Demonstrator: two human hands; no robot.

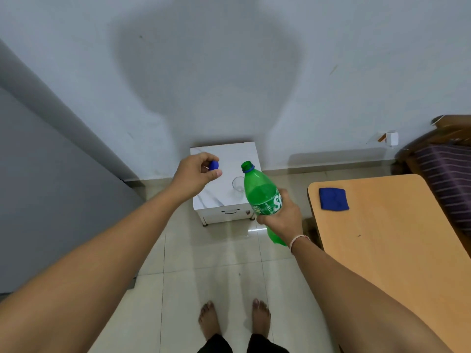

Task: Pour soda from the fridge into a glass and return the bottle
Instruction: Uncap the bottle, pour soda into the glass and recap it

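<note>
Bare feet (pixel 234 318) stand on the tiled floor, close before the small white bench (pixel 219 197). To pour well, I think the right hand (pixel 283 217) should bring the open mouth of the soda bottle (pixel 260 189) over the glass (pixel 238 184) and tilt slowly, so the foam does not rise over the rim. Its fingers wrap around the label. The left hand (pixel 195 174) pinches the blue cap (pixel 213 165) above the bench.

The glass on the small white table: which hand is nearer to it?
Right. The right hand grips the green bottle just right of the glass, the bottle overlapping it. The left hand, pinching the blue cap, is farther left.
</note>
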